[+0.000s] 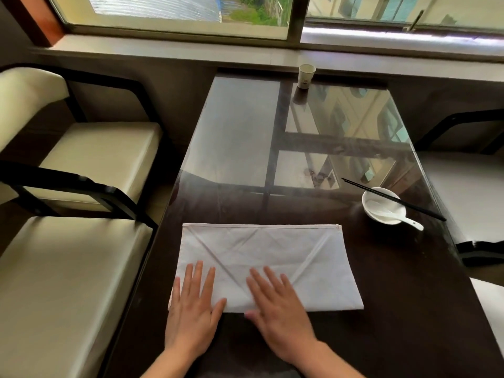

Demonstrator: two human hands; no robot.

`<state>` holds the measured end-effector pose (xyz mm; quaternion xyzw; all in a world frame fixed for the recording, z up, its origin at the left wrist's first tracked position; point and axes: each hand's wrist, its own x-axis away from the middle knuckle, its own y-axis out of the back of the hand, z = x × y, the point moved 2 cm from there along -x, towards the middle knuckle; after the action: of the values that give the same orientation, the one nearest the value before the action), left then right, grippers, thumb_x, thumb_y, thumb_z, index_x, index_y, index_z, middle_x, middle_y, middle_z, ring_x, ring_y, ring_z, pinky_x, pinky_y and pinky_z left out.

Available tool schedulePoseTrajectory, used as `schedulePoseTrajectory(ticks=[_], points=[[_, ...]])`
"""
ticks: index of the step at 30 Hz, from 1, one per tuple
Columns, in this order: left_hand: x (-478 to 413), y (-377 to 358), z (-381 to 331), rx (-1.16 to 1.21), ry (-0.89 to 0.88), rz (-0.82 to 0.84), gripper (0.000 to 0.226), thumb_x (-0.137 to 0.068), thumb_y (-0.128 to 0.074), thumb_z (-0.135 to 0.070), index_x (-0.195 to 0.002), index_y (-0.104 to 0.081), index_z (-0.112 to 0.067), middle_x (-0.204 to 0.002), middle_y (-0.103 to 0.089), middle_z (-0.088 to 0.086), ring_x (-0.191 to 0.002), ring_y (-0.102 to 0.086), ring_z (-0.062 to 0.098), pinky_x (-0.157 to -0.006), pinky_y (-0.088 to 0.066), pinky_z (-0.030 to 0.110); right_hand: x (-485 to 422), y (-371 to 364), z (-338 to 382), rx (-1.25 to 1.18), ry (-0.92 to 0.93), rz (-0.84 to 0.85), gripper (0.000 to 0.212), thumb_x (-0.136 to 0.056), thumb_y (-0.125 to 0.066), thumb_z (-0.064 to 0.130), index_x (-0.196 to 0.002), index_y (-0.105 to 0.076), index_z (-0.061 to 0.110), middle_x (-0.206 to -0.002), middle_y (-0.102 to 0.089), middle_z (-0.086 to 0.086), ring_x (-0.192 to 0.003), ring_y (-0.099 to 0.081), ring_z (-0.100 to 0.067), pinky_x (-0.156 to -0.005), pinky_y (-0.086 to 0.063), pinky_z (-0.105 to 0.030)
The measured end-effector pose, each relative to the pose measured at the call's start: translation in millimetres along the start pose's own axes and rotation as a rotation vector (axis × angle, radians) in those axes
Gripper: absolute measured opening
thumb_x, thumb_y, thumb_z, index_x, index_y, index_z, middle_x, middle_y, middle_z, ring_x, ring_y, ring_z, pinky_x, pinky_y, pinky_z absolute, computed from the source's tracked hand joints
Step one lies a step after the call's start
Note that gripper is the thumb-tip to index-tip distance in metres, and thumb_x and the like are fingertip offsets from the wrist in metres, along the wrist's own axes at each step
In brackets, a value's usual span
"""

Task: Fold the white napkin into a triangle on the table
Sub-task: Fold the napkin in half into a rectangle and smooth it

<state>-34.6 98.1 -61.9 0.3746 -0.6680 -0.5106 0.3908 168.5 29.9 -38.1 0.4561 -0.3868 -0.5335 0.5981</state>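
Note:
The white napkin (272,252) lies flat as a wide rectangle near the front of the dark glass-topped table (381,296), with diagonal crease lines showing across it. My left hand (192,309) rests palm down on its front left corner, fingers spread. My right hand (278,309) presses flat on its front edge near the middle, fingers apart. Neither hand grips the cloth.
A white bowl (381,211) with a white spoon (409,221) and black chopsticks (425,211) across it sits to the right of the napkin. A paper cup (306,76) stands at the table's far edge. Cream cushioned chairs (68,282) line the left side, another seat the right.

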Motion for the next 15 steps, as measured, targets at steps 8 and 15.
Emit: schedulePoseTrajectory(ticks=[8,15], points=[[19,-15,5,-0.070,0.115,0.088,0.086,-0.089,0.004,-0.071,-0.155,-0.006,-0.018,-0.165,0.003,0.009,-0.152,0.009,0.025,-0.120,0.006,0.046,24,-21,14,0.184,0.091,0.253,0.086,-0.093,-0.025,0.077,-0.152,-0.037,0.016,-0.163,-0.028,0.001,-0.151,-0.020,-0.024,-0.112,-0.012,-0.048],[20,-15,5,-0.078,0.121,0.084,0.084,-0.086,0.006,-0.073,-0.153,0.015,-0.023,-0.161,0.027,0.002,-0.145,0.032,0.020,-0.118,0.021,0.043,77,4,-71,0.226,-0.217,0.306,0.093,-0.090,-0.026,0.079,-0.155,-0.029,0.012,-0.165,-0.018,-0.003,-0.152,-0.004,-0.022,-0.115,-0.010,-0.051]])
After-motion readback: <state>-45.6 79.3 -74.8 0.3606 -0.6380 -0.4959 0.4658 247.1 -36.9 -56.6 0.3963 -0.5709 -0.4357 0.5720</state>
